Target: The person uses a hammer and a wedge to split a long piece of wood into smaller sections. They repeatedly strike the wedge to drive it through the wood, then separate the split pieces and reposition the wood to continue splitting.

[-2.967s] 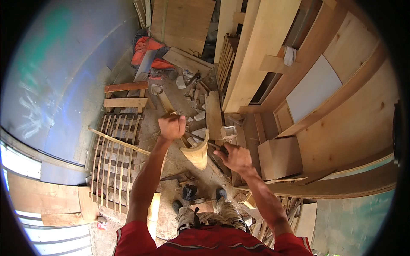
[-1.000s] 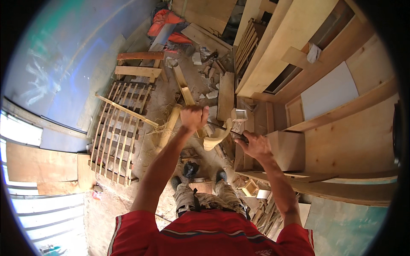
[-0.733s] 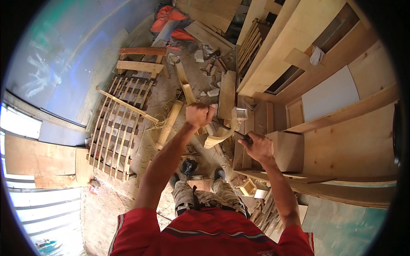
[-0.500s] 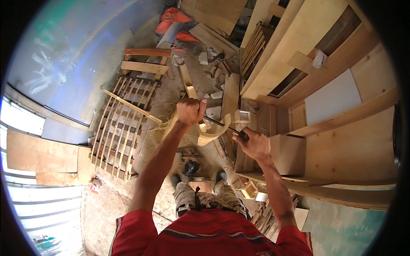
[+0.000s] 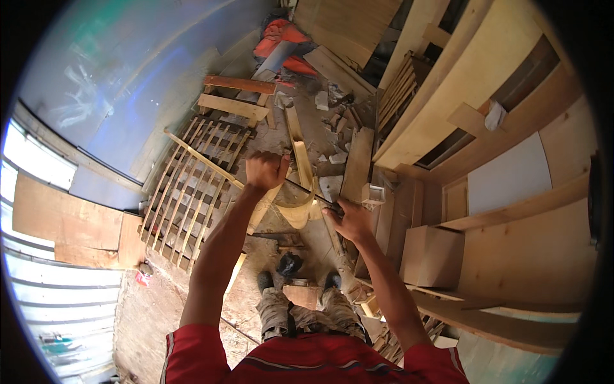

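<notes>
Dark bar [image 5: 298, 186] in both hands [image 5: 265, 170] — overlaps pale curved pc. [image 5: 296, 214]; slatted rack [image 5: 194, 195] L.

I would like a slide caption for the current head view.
Left hand and right hand grip a slim dark tool crossing a curved, pale yellow piece.

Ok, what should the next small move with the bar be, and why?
Probably draw the bar slightly toward the body, both hands together: the left hand and right hand grip it on either side, and the curved strip crosses it between them.
</notes>
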Demonstrator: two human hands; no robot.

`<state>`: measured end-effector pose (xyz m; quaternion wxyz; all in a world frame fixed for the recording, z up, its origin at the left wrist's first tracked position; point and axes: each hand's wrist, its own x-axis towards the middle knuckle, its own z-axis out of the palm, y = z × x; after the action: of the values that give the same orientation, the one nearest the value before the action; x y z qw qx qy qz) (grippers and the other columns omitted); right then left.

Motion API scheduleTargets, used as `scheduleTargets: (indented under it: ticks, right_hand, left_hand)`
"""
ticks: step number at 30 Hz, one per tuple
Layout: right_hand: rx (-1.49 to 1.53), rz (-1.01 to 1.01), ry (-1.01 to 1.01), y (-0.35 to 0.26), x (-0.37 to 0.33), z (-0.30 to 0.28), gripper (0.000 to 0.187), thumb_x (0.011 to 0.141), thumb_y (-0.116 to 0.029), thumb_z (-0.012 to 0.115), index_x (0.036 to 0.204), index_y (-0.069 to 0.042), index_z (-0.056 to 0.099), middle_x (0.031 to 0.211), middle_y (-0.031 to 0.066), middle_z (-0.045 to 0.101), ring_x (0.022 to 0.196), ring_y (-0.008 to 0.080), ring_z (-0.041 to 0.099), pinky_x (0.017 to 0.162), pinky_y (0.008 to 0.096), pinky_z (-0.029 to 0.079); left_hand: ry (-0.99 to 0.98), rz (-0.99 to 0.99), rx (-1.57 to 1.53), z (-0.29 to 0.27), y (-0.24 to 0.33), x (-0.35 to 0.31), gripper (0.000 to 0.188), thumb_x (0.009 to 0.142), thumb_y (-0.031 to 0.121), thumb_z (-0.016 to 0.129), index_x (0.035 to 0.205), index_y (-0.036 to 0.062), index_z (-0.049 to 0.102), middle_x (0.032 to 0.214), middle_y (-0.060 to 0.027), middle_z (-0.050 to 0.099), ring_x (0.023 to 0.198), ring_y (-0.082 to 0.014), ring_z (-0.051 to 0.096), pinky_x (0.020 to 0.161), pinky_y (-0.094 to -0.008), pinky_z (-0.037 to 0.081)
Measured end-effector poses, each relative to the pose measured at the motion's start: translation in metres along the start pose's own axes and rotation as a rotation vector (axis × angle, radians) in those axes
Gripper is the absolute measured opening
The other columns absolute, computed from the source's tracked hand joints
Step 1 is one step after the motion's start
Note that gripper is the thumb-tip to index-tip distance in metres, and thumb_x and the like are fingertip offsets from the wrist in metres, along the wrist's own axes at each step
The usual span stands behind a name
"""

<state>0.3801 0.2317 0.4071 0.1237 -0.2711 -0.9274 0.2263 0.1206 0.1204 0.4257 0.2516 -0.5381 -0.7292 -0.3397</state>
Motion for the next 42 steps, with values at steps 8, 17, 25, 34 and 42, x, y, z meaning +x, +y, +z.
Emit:
scheduleTargets:
  ticks: [8,17,25,34,42]
  right_hand:
    - [-0.019,-0.024,-0.059,-0.018,0.029,0.002,0.041,0.085,-0.052,0.067,0.09,-0.012,0.065,0.074,0.0084,0.069,0.069,0.0309,0.068,0.06,0.0422,0.053]
    - [-0.062,0.001,-0.031,-0.049,0.069,0.023,0.037,0.081,-0.047,0.07,0.081,-0.011,0.066,0.068,0.0107,0.068,0.065,0.0331,0.068,0.059,0.0449,0.054]
    - [-0.1,-0.052,0.045,-0.077,0.108,0.031,0.037,0.081,-0.049,0.069,0.08,-0.012,0.067,0.069,0.0112,0.068,0.064,0.0325,0.068,0.057,0.0456,0.054]
    - [0.026,-0.236,-0.084,-0.143,0.161,-0.087,0.035,0.086,-0.044,0.07,0.087,-0.009,0.066,0.066,0.0084,0.065,0.06,0.0285,0.066,0.055,0.0404,0.051]
    - [-0.156,-0.325,-0.219,-0.054,0.17,0.029,0.045,0.089,-0.052,0.065,0.086,-0.008,0.058,0.06,0.0103,0.06,0.055,0.0293,0.064,0.052,0.0418,0.05]
  left_hand:
    - [-0.045,0.147,-0.045,-0.006,-0.036,-0.004,0.039,0.092,0.027,0.062,0.057,0.0098,0.056,0.056,-0.0069,0.054,0.052,-0.0268,0.056,0.053,-0.0389,0.043]
    - [0.006,0.107,-0.095,-0.013,-0.078,-0.013,0.044,0.095,0.032,0.059,0.056,0.0111,0.056,0.057,-0.0035,0.053,0.055,-0.0238,0.055,0.054,-0.0378,0.043]
    - [0.114,-0.021,-0.063,-0.024,-0.115,0.01,0.044,0.087,0.024,0.065,0.048,0.0112,0.048,0.045,-0.0059,0.046,0.04,-0.0249,0.048,0.045,-0.0367,0.038]
    - [0.199,-0.038,0.081,-0.103,-0.107,0.101,0.046,0.087,0.025,0.063,0.047,0.0121,0.045,0.043,-0.0038,0.043,0.036,-0.0223,0.043,0.042,-0.0364,0.034]
    - [0.13,-0.097,0.085,0.004,-0.154,0.028,0.041,0.087,0.022,0.053,0.047,0.0112,0.049,0.045,-0.0065,0.047,0.04,-0.0266,0.047,0.041,-0.0386,0.037]
